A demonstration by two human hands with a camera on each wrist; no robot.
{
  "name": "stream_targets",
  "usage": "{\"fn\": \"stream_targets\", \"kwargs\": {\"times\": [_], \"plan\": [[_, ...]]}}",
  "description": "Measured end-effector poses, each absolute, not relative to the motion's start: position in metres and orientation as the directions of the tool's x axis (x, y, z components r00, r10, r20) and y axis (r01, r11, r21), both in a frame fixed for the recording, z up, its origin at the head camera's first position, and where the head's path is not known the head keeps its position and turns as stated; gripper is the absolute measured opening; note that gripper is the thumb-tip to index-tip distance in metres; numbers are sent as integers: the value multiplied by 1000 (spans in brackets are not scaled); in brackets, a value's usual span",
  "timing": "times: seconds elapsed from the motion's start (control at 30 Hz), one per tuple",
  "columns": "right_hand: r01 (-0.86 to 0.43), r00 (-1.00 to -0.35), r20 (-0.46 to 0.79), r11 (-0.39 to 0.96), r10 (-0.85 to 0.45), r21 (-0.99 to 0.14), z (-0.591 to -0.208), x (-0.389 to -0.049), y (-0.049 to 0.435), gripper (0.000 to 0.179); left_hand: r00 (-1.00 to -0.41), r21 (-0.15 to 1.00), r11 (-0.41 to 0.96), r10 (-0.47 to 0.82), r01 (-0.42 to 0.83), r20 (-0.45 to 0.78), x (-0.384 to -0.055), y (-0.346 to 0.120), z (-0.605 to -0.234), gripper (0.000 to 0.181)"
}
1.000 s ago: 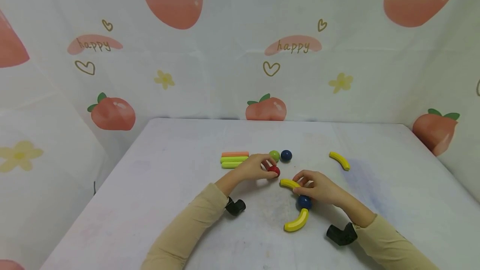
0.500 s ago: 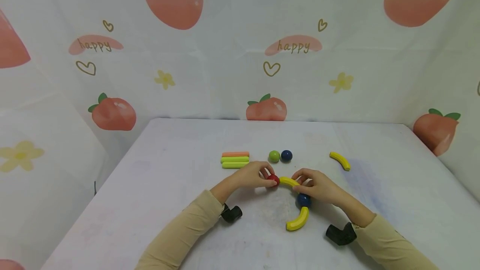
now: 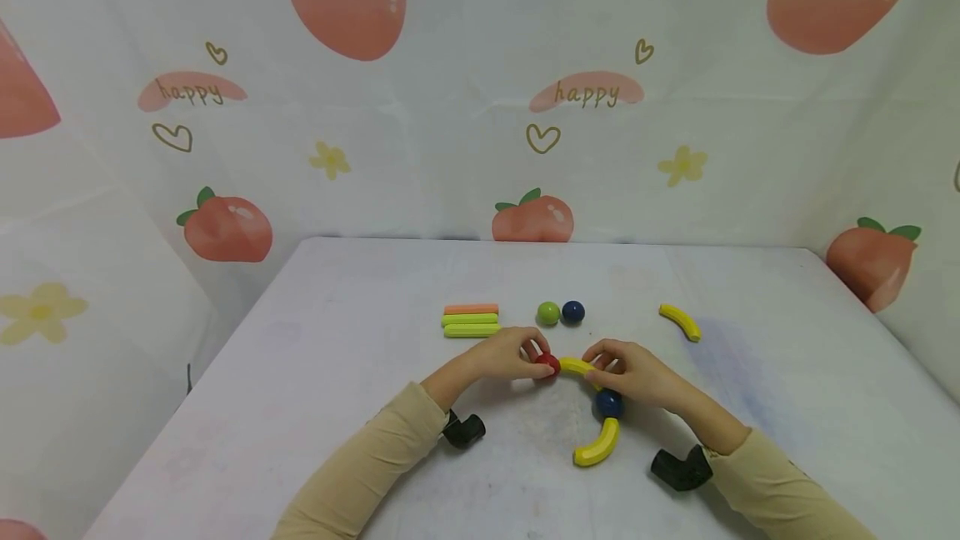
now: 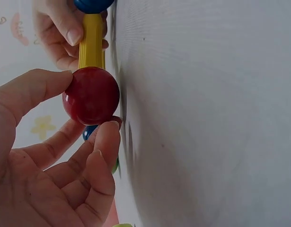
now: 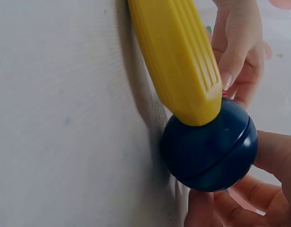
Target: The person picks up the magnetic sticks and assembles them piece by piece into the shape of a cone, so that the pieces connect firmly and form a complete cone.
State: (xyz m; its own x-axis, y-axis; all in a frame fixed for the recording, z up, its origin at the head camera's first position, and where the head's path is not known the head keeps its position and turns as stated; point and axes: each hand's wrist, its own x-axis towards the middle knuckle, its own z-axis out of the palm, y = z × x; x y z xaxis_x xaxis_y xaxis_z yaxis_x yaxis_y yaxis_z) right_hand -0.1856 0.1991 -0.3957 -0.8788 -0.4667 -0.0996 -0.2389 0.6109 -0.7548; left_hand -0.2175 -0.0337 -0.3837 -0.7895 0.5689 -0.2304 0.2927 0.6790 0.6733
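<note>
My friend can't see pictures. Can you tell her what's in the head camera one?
Two hands meet on a white table: the left hand pinches a red ball against a curved yellow stick that the right hand holds. A blue ball and a second yellow curve follow below.

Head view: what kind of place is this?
Likely a staged tabletop recording booth, not a lived-in room: a white table walled in by peach-print cloth, with only toy pieces laid out, such as coloured sticks and balls.

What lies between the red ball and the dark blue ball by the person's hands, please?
A curved yellow piece lies between the red ball and the blue ball, touching the red one at its end; the head and left wrist views show it.
</note>
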Motion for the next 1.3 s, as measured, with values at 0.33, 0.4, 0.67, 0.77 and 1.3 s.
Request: {"fn": "stream_targets", "kwargs": {"times": [0.33,0.4,0.67,0.77,1.3], "plan": [[-216,-869,-125,594,-479,-775,-396,-185,196,27,-775,691,658,591,300,-226,-217,-30,-383,25],[-189,-867,-145,583,-477,-790,-396,-185,195,29,-774,698,649,595,304,-216,-218,-29,-384,26],[-152,-861,-166,555,-481,-818,-397,-184,190,33,-770,712,626,609,319,-189,-219,-24,-383,29],[-143,-862,-171,553,-477,-821,-397,-185,188,36,-768,712,620,615,331,-178,-218,-21,-382,29],[-57,-888,-205,541,-411,-839,-396,-181,185,48,-751,758,552,648,348,-127,-214,-22,-382,30]]}}
